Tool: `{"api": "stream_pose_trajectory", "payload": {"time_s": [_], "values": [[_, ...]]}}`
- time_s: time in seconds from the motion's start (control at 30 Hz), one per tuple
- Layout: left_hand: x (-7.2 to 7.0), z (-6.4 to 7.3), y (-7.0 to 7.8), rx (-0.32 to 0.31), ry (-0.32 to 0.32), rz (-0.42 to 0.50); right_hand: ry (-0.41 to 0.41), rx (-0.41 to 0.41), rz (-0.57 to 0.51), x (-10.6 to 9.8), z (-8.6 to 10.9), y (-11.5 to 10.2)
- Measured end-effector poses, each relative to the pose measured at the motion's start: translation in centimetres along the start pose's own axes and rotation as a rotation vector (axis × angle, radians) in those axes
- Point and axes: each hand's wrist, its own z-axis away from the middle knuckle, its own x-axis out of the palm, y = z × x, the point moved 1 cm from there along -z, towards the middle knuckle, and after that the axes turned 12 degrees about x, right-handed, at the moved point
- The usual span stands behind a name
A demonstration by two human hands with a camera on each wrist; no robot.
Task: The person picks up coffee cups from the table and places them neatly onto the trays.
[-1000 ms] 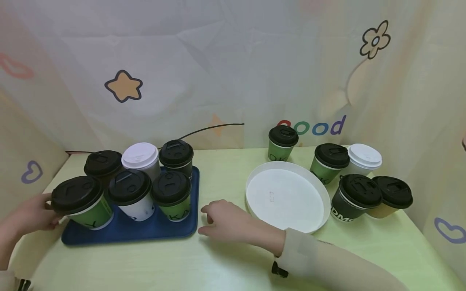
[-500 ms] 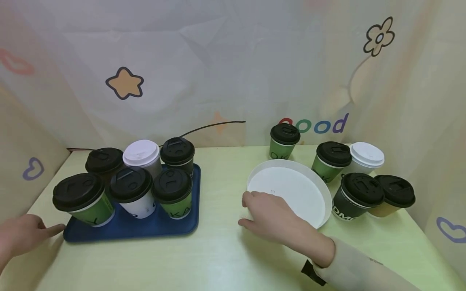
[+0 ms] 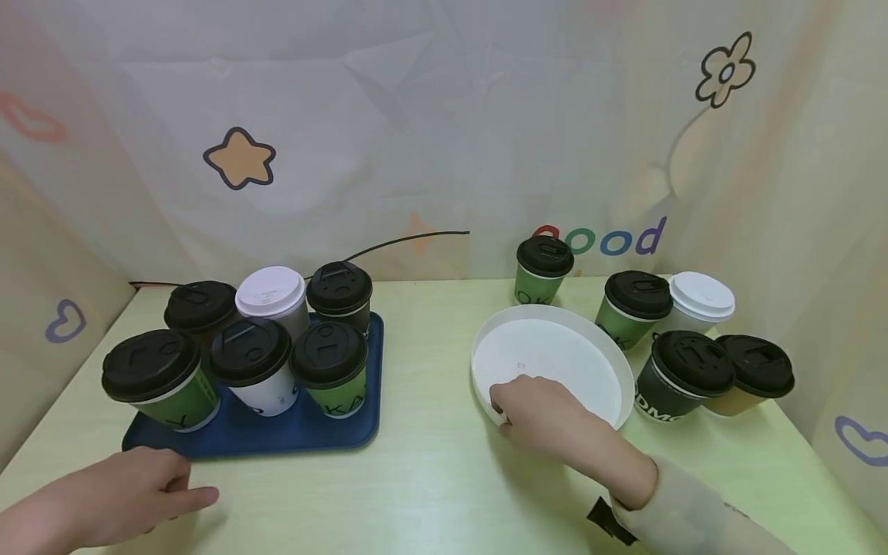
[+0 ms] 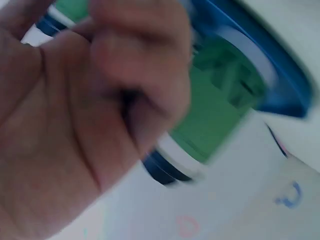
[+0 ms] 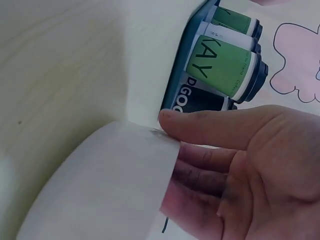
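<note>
My right hand [image 3: 544, 416] pinches the near-left rim of a round white tray [image 3: 562, 351]. In the right wrist view the thumb [image 5: 200, 125] lies on the outer side of the tray wall [image 5: 110, 175], with the fingers past its edge. My left hand [image 3: 125, 493] holds nothing and hovers at the front edge of a rectangular blue tray [image 3: 277, 444], its fingers loosely bent. Several lidded paper coffee cups stand on that tray, among them a green cup [image 3: 340, 397], a white cup [image 3: 270, 395] and a larger green cup [image 3: 180, 405].
Right of the white tray stand a dark cup [image 3: 662, 393], a tan cup [image 3: 731, 402], a green cup [image 3: 617, 325] and a white-lidded cup [image 3: 701, 297]. Behind it is another green cup [image 3: 537, 285]. A printed curtain [image 3: 416, 139] closes off the table's back and sides.
My right hand has moved right from beside the blue tray to the white tray's rim. My left hand has come away from the blue tray's left end, toward the front and right.
</note>
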Motion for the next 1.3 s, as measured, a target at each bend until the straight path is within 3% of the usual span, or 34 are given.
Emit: {"api": "stream_pose_trajectory", "payload": {"time_s": [0.07,0.17,0.23,0.3,0.43,0.63,0.8,0.9,1.0,1.3], "values": [[0.4,-0.3,1.6,0.026,-0.022,0.056,0.007,-0.021,-0.008,0.1,0.0,0.1],[1.0,-0.9,3.5,0.115,-0.068,0.147,0.025,-0.036,0.007,0.3,-0.1,0.1],[1.4,-1.2,4.6,0.212,-0.077,0.177,0.035,-0.042,0.017,0.4,-0.2,0.1],[1.8,-1.7,5.6,0.341,-0.074,0.165,0.038,-0.045,0.024,0.5,-0.2,0.0],[2.7,-3.1,7.8,0.464,-0.056,0.117,0.031,-0.051,0.018,0.6,-0.1,-0.3],[3.9,-5.4,11.0,0.52,0.011,0.023,0.018,-0.074,0.01,0.9,0.2,-1.0],[4.6,-7.1,13.3,0.564,0.171,0.006,0.011,-0.078,0.015,1.3,0.4,-1.5],[5.1,-8.1,14.4,0.567,0.267,0.043,0.019,-0.093,0.015,1.6,0.5,-1.7],[5.5,-9.0,15.3,0.551,0.314,0.113,0.031,-0.124,0.01,1.9,0.7,-1.9],[5.4,-11.1,16.6,0.514,0.363,0.291,0.053,-0.184,-0.007,2.2,1.3,-2.2]]}}
